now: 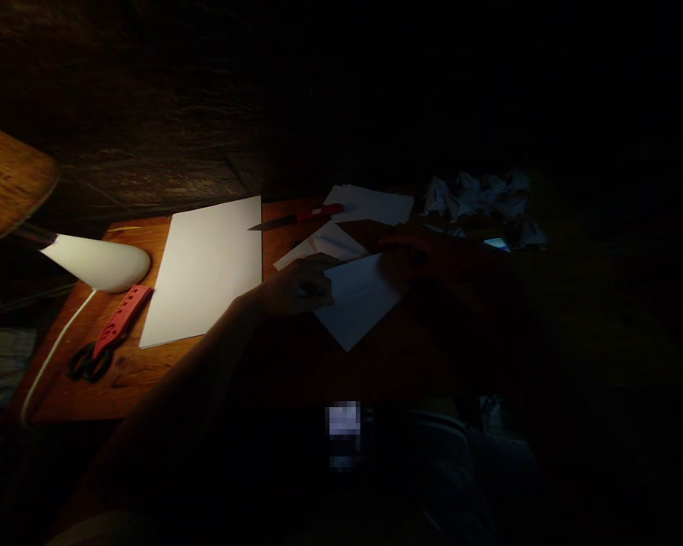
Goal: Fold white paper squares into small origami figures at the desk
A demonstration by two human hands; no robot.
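A white sheet of paper [358, 299] is held at a slant over the table, one corner pointing toward me. My left hand [299, 288] is closed on its left edge, fingers curled in. At the upper right edge my right hand [413, 254] grips the same sheet; it is in deep shadow and its fingers show only faintly. Just beyond the held sheet lies a folded piece of paper [333, 241]. Behind that, a knife [319, 212] with a red handle rests partly on more white paper [376, 205].
On the left, a large stack of white paper [205, 273] lies in lamplight. Beside it are a white lamp base [102, 262] with a cord and black-handled scissors [91, 360] in a red sheath [122, 318]. Several folded paper pieces [478, 196] sit at the back right of the wooden table [130, 387].
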